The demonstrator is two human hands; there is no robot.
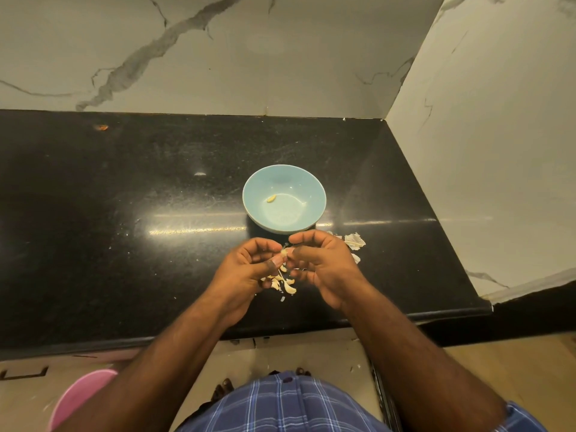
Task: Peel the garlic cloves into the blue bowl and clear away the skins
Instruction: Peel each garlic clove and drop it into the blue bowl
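Warm dim light, glare streak on black counter [193, 227], wide-angle edge bending

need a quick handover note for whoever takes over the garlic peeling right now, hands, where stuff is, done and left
Left hand and right hand: both pinch one garlic clove between them, just in front of the blue bowl, above the counter.
Done: one peeled clove lies in the bowl.
Skins: a pile sits on the counter under the hands, and more skins lie to the right of the bowl.
Left: finish peeling this clove, drop it in the bowl, then clear away all skins. Whether more unpeeled cloves remain cannot be told.
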